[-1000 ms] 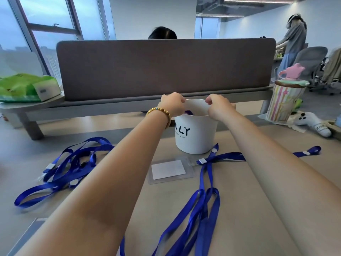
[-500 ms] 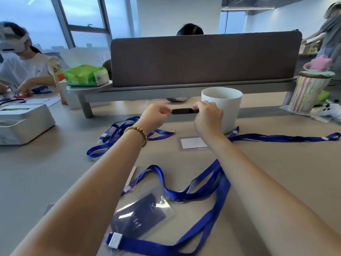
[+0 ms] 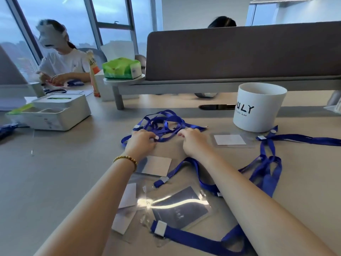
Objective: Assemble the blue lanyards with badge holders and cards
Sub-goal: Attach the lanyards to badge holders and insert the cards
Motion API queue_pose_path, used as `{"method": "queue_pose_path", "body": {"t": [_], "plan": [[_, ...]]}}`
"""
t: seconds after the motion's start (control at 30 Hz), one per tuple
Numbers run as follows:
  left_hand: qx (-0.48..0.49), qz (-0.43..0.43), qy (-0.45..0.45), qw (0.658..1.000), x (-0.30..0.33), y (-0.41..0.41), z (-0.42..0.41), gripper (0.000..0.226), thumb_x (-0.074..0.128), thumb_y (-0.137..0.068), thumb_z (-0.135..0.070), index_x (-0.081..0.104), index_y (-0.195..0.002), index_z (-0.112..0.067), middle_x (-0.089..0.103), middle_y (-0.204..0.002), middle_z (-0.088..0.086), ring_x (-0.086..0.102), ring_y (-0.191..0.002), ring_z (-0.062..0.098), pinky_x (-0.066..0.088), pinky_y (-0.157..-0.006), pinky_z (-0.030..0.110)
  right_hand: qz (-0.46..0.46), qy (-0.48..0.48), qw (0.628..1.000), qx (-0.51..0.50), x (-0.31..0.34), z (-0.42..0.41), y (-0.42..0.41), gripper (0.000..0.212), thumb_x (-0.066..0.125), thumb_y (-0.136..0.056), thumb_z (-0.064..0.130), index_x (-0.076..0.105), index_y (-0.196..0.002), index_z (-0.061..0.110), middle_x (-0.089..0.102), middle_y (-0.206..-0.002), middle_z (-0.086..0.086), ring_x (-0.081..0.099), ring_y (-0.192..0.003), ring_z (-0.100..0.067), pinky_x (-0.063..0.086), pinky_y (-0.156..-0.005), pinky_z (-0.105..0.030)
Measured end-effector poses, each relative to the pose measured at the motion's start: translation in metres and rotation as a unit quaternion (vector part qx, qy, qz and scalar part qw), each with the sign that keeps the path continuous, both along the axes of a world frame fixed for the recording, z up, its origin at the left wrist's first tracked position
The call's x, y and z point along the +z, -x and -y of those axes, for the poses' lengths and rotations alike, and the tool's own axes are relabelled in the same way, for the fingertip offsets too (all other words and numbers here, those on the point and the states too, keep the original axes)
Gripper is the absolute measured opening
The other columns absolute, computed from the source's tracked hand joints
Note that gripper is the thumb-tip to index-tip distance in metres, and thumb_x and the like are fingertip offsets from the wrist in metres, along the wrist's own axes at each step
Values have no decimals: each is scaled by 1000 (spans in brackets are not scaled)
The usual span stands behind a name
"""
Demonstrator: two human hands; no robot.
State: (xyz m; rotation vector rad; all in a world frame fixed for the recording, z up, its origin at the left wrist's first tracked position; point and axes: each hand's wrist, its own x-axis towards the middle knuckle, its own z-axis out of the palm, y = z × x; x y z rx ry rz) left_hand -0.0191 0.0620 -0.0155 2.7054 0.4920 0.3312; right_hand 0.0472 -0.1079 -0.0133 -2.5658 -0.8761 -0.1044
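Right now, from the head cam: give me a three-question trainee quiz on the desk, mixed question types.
1. True or false: the white round plastic bucket with dark lettering lies tipped on its side.
2. Multiple choice: which wrist wears the gold beaded bracelet? A) left B) right C) neither
3. Fill in: both the left hand and the right hand are at the tangled pile of blue fabric ______.

Key
1. False: it stands upright on the beige desk.
2. A.
3. Lanyards: the left hand pinches a strap near a white clip; what the right fingers hold cannot be seen.
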Motion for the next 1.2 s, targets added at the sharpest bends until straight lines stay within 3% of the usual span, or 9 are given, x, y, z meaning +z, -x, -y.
{"method": "queue_pose_path", "body": {"t": [0.13, 0.37, 0.5, 0.67, 0.77, 0.83, 0.97, 1.07, 1.2], "plan": [[2, 3, 8, 1000, -7, -7, -8, 30, 56, -89, -28, 60, -118, -23, 52, -127, 5, 44, -120, 24, 40, -102, 37, 5, 72, 996, 49, -4, -28, -15, 51, 42, -93, 9, 40, -140, 27, 41, -136, -6, 33, -126, -28, 31, -102, -36], [-14, 16, 27, 999, -11, -9, -10, 45, 59, -87, -29, 47, -131, -25, 47, -132, 6, 47, -120, 23, 42, -99, 34, 58, 96, 992, 52, -8, -39, -20, 18, 48, -94, 21, 54, -111, 16, 50, -124, -6, 39, -119, -27, 30, -101, -38], [-20, 19, 1, 1000, -10, -12, -4, 42, 56, -88, -36, 51, -129, -30, 44, -133, 4, 38, -125, 25, 37, -101, 36, -70, -86, 991, 73, -5, -30, -11, 8, 39, -98, 18, 47, -99, 19, 53, -86, 10, 45, -104, -22, 30, -98, -34], [-11, 78, 35, 996, 4, -23, -5, 32, 58, -88, -31, 59, -117, -21, 52, -122, 7, 49, -112, 24, 41, -90, 31, -153, -309, 933, 103, 25, -22, -17, 13, 37, -100, 12, 41, -89, 18, 64, -93, -3, 60, -88, -13, 46, -79, -23], [-41, 78, 76, 993, 19, -31, 1, 45, 62, -85, -34, 50, -128, -26, 50, -125, 5, 47, -114, 23, 42, -96, 34, -182, -351, 907, 142, 52, -21, -17, 19, 37, -100, 7, 41, -84, 17, 64, -91, -7, 56, -75, -6, 45, -65, -12], [-59, 100, 124, 986, 29, -36, 7, 36, 60, -87, -31, 58, -122, -23, 52, -122, 4, 50, -109, 21, 45, -94, 34, -180, -366, 900, 155, 64, -20, -17, 15, 38, -99, 6, 44, -88, 15, 64, -85, -3, 55, -78, -11, 47, -74, -15], [-83, 107, 247, 959, 43, -36, 20, 20, 51, -92, -15, 61, -109, -13, 58, -98, -2, 55, -81, 7, 48, -69, 17, -191, -409, 877, 163, 77, -17, -18, 11, 38, -99, 8, 48, -97, 11, 61, -77, 2, 54, -73, -10, 47, -77, -22], [-121, 100, 272, 949, 38, -34, 29, 17, 46, -93, -8, 58, -103, -16, 61, -95, -2, 58, -82, 8, 46, -74, 19, -192, -416, 875, 155, 80, -14, -19, 11, 37, -100, 8, 48, -99, 9, 62, -78, 2, 54, -74, -11, 48, -77, -20], [-19, 169, 261, 950, 37, -38, 23, 18, 32, -96, -8, 50, -98, -11, 54, -77, 4, 48, -60, 12, 40, -51, 15, -170, -445, 869, 132, 82, -10, -20, 13, 36, -99, 5, 47, -96, 10, 55, -72, 1, 49, -67, -11, 45, -72, -20]]}}
